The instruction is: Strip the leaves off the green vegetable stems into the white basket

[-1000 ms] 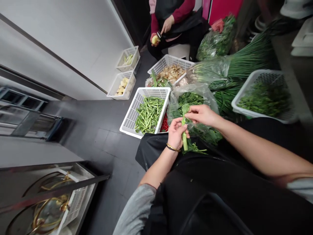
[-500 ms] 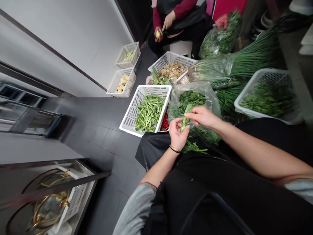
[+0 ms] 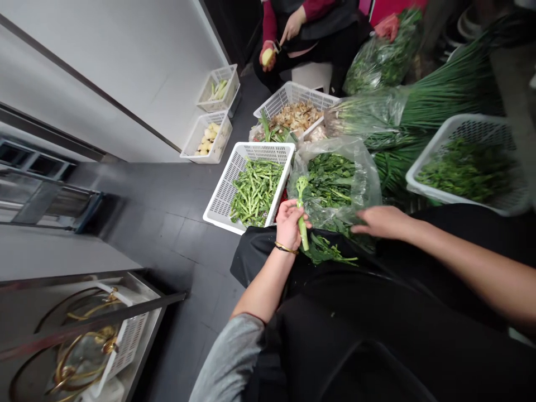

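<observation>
My left hand (image 3: 288, 223) is closed round a green vegetable stalk (image 3: 301, 215) with a small floret at its top, held upright over my black apron. My right hand (image 3: 377, 221) has come away from the stalk and rests low on the clear plastic bag of leafy greens (image 3: 335, 178), fingers stretched forward with nothing in them. Torn green leaves (image 3: 326, 252) lie on the apron just below the stalk. A white basket of trimmed green stems (image 3: 251, 190) stands just left of the bag.
Another person in red sleeves (image 3: 293, 22) peels something yellow at the back. Around them stand white baskets of peelings (image 3: 293, 114), yellow pieces (image 3: 207, 139) and greens (image 3: 464, 167). Long bundled chives (image 3: 419, 106) lie at the right. A steel shelf (image 3: 84, 329) is at bottom left.
My right hand let go of the stalk's top and moved down and right onto the bag. The stalk now stands bare of its big leaf in my left hand.
</observation>
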Motion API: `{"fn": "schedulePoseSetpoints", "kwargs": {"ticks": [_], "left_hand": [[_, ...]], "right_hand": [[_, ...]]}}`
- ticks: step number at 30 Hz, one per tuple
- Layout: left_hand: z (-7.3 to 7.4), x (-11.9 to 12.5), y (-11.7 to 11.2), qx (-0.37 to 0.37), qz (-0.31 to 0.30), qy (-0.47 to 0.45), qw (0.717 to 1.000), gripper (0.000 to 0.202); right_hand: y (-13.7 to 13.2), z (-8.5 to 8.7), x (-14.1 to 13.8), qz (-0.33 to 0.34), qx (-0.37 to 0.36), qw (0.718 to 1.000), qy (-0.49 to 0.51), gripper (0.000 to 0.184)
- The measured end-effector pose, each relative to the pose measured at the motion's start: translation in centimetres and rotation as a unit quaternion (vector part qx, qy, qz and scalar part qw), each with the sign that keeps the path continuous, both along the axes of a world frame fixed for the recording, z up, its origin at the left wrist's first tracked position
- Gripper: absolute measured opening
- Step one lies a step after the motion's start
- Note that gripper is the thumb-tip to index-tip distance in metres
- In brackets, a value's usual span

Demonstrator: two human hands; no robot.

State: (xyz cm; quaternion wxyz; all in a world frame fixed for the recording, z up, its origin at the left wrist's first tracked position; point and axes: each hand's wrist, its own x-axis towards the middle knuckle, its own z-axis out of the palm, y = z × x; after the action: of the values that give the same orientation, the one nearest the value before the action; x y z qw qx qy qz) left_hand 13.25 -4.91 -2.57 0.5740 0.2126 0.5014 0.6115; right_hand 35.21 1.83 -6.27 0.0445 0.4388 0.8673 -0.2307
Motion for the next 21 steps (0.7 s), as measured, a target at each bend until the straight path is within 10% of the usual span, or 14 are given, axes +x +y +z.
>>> {"fn": "schedulePoseSetpoints", "kwargs": {"ticks": [5,10,15,21], "left_hand": [[-0.4,-7.3,3.5,-0.021,0.021,0.182,0.983,0.033],[-0.2,-16.1,8.3,-0.034,0.077,0.562,0.823,0.041],[-3.8,-9.0,9.9,0.036,-0.242,0.613,0.751,0.047],[-9.7,-3.5,12.3,-0.026,-0.503,0.676,0.538,0.081]], "right_hand": [[3.2,2.5,-1.6,-0.021,0.028,0.999,0.037,0.043],[8.0,0.7,-0.8,-0.051,0.006,0.997,0.053,0.032],[12.7,-3.9,-4.1,-0.093,-0.034,0.993,-0.070,0.035],[7.1,-10.8,-9.8,-0.024,-0.128,0.980,-0.152,0.062]]}}
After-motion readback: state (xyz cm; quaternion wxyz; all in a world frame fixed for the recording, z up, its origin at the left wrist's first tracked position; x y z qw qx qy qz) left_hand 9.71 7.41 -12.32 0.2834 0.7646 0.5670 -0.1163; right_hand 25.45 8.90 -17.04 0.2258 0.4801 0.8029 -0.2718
